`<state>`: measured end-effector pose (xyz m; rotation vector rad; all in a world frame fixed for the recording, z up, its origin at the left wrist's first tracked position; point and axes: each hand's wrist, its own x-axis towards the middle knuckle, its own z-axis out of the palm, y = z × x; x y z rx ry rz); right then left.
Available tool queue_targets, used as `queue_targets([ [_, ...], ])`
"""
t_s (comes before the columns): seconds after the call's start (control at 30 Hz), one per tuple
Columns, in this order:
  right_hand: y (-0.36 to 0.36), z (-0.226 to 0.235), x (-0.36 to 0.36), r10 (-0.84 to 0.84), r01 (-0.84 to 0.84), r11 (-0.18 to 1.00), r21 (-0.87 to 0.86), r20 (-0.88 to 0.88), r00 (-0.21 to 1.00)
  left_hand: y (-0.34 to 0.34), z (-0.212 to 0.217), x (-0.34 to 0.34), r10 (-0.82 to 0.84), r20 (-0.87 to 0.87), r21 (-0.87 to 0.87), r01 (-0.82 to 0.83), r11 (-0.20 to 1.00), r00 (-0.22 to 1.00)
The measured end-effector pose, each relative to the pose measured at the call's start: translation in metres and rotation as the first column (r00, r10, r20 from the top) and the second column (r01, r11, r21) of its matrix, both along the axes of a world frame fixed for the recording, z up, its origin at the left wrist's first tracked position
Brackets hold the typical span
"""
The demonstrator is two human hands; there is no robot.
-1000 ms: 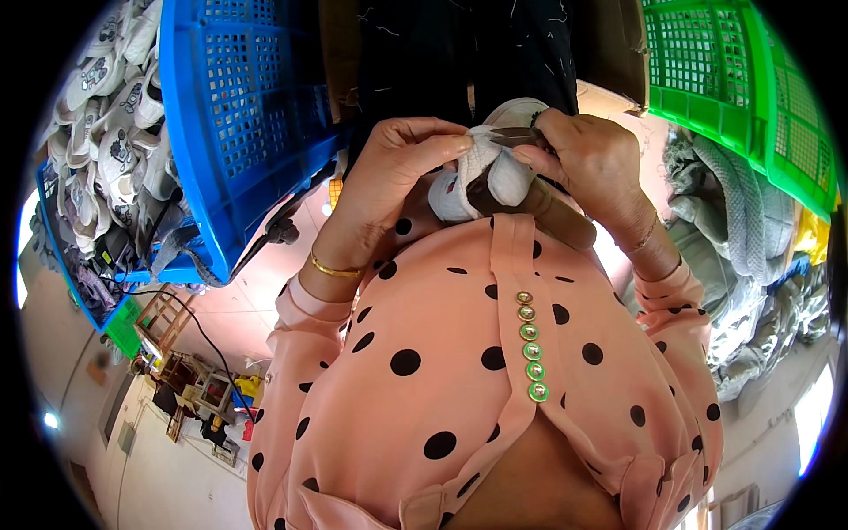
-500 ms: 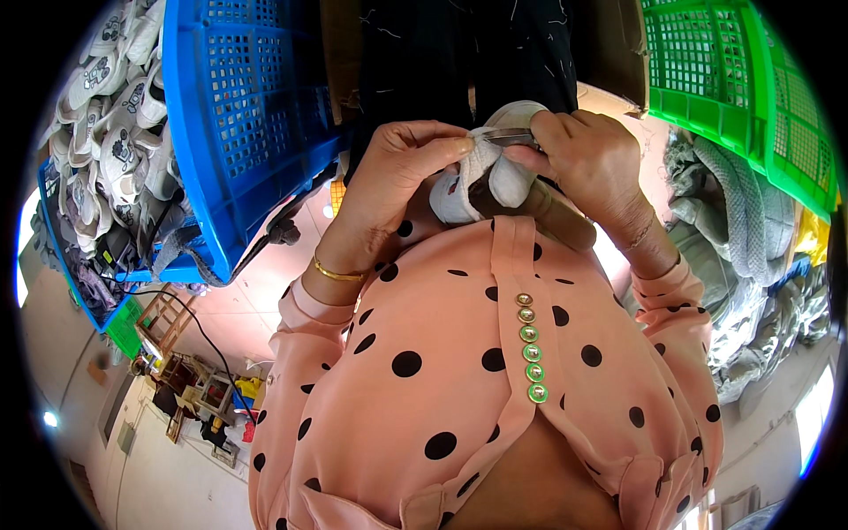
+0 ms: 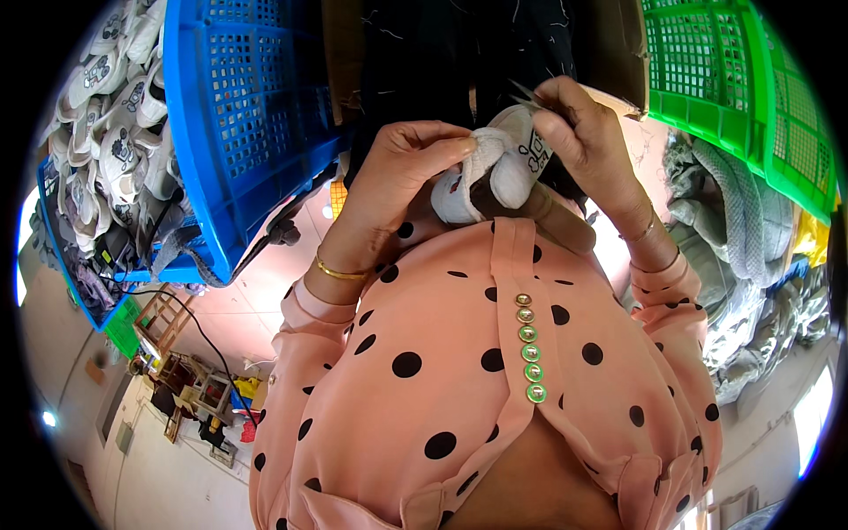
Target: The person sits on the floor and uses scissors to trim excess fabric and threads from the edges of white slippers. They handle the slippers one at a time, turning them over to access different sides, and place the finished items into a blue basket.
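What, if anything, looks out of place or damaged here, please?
Loose white threads lie scattered on the dark cloth at the top of the view, looking untidy against the black. Nothing looks spilled, and the white shoe in the left hand shows no clear damage.

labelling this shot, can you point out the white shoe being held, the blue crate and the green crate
White shoe (image 3: pixel 511 181): head view, on the rounded white part near its middle.
Blue crate (image 3: pixel 256 97): head view, on its holed wall.
Green crate (image 3: pixel 702 62): head view, on its holed wall.
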<state>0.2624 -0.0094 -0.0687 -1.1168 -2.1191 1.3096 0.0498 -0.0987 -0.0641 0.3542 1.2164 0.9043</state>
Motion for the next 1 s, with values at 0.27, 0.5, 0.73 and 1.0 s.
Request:
queue_targets([
  [0.27,0.041,-0.016,-0.005,-0.262,-0.079,0.826,0.559,0.503,0.824,0.001,-0.001,-0.002,-0.027,-0.03,0.01,0.027,1.0,0.999],
  [0.5,0.024,-0.006,-0.012,-0.029,-0.143,0.929,0.342,0.452,0.891,0.002,-0.004,-0.005,-0.02,0.005,0.069,0.02,0.997,1.0],
  [0.73,0.001,0.01,-0.026,0.177,-0.194,0.979,0.07,0.196,0.965,0.006,-0.004,-0.009,-0.077,0.024,0.086,0.074,0.994,0.997],
  [1.0,0.006,-0.005,-0.008,-0.014,-0.072,0.916,0.395,0.211,0.977,0.003,-0.008,-0.009,0.046,0.052,-0.005,-0.046,0.999,0.998],
])
